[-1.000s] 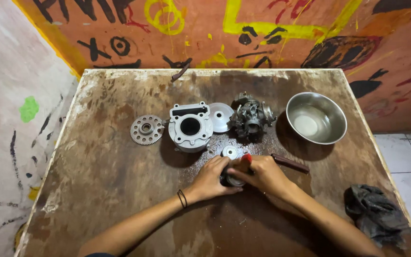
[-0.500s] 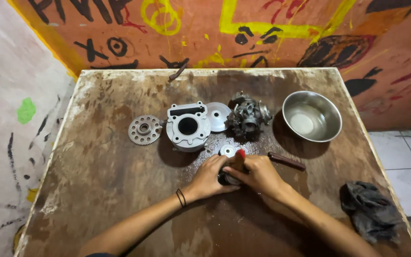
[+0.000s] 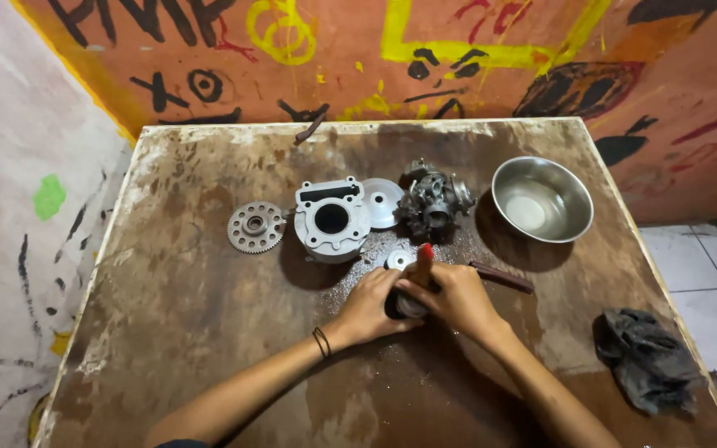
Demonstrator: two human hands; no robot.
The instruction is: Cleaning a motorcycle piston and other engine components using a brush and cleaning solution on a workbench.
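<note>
Both my hands meet near the middle of a worn wooden table [image 3: 168, 332]. My left hand [image 3: 368, 305] grips a small dark round metal part [image 3: 400, 307] from the left. My right hand [image 3: 454, 300] covers that part from the right and holds a tool with a red-tipped handle [image 3: 422, 259] standing upright over it. A small silver disc [image 3: 395, 260] lies just beyond my fingers.
Behind my hands lie a toothed gear [image 3: 256, 226], a grey engine cylinder block [image 3: 330, 220], a round cover plate [image 3: 383, 202] and a dark carburettor [image 3: 435, 199]. A steel bowl [image 3: 542, 199] sits at right, a brown rod [image 3: 501, 276] beside my right hand, a dark rag [image 3: 645, 358] near the right edge.
The camera has shifted slightly. My hands stay pressed together on the small part, with the red-tipped tool now standing more upright.
</note>
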